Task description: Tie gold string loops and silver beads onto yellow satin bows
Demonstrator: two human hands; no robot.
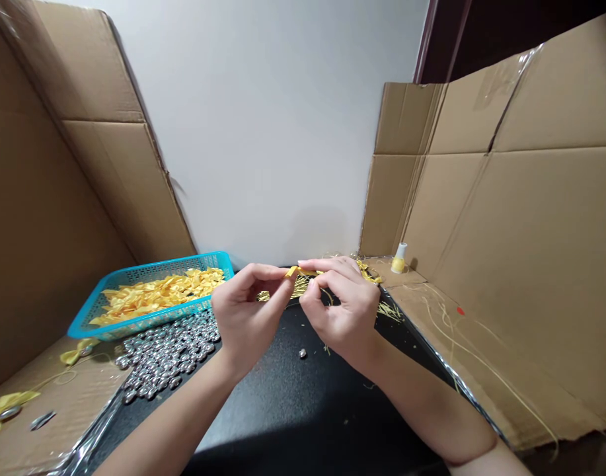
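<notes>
Raised over the black table, my left hand point(248, 311) pinches a small yellow ribbon point(293, 271) between thumb and fingertips. My right hand point(343, 307) is closed on the ribbon's other side, its fingers curled and partly covering it. Behind both hands lies a bundle of thin yellow-green strands point(299, 287), partly hidden. One loose silver bead point(303, 354) rests on the table below the hands. To the left of my left hand, many shiny silver beads point(168, 354) lie in a spread heap.
A blue plastic basket point(79, 320) of yellow ribbon pieces point(158, 294) stands at the back left. Cardboard panels point(521, 231) wall both sides. A thread spool point(398, 258) stands at the back right, with loose thread along the right edge. Yellow bows point(15, 402) lie at the left.
</notes>
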